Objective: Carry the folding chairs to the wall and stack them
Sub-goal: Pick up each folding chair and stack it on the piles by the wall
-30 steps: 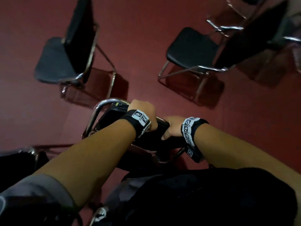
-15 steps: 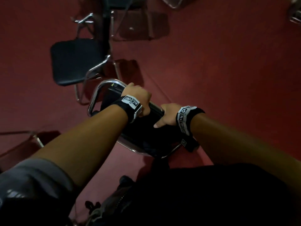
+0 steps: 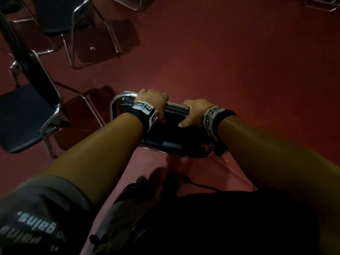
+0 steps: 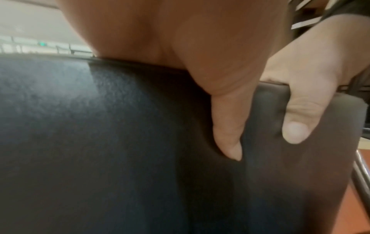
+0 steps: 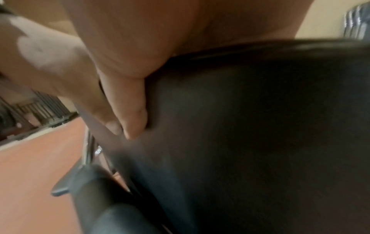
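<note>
Head view showed the left hand (image 3: 153,102) curled over the top edge of a folded chair (image 3: 165,133), its fingers wrapped down the far side and its thumb on the near side of the black backrest pad. Just beside it, the right hand (image 3: 193,112) gripped the same top edge, thumb pointing down against the pad, so that both hands were clamped on the chair and neither hung loose. In the left wrist view the left thumb (image 4: 228,126) pressed flat into the dark padding (image 4: 100,142), and the right hand (image 4: 304,88) appeared at the far edge with its thumb hooked over the pad. In the right wrist view the right thumb (image 5: 130,110) lay against the black pad (image 5: 260,126), with the left hand's fingers (image 5: 50,63) beside it; this picture was blurred. Each wrist wore a black band with white coded markers (image 3: 144,107). The chair's chrome tube frame (image 3: 117,100) curved out to the left of the left hand and ran on below the pad. It was held in front of the person's body, above a dark red floor (image 3: 239,61). To the left stood an unfolded black chair (image 3: 24,116) with a chrome frame, and farther off at the upper left stood another chair (image 3: 60,24), well apart from the held one. A grey sleeve with printed lettering (image 3: 36,218) covered the left upper arm at the lower edge.
</note>
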`<action>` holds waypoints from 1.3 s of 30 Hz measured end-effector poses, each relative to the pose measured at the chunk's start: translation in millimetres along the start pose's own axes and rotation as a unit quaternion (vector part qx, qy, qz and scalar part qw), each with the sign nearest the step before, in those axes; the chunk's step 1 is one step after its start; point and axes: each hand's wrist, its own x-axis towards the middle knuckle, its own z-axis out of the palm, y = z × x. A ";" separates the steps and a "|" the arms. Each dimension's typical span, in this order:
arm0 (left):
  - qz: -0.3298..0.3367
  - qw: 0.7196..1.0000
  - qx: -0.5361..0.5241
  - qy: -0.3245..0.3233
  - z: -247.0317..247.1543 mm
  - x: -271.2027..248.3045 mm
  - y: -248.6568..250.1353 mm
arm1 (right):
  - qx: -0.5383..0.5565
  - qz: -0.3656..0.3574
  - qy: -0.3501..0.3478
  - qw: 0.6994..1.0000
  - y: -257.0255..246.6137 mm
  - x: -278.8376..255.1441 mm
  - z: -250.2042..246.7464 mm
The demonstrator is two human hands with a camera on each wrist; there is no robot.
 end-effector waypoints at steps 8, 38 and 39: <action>-0.047 0.998 -0.041 -0.010 -15.3 36.0 -92.9 | -0.116 -0.018 0.078 0.990 -70.4 75.8 -22.5; 0.014 0.979 0.027 -0.202 -183.2 425.4 125.0 | 0.083 0.054 0.019 0.995 229.6 190.2 -280.9; 0.028 0.981 0.040 -0.188 -198.2 444.0 146.1 | 0.094 0.062 0.029 0.993 250.2 186.8 -299.6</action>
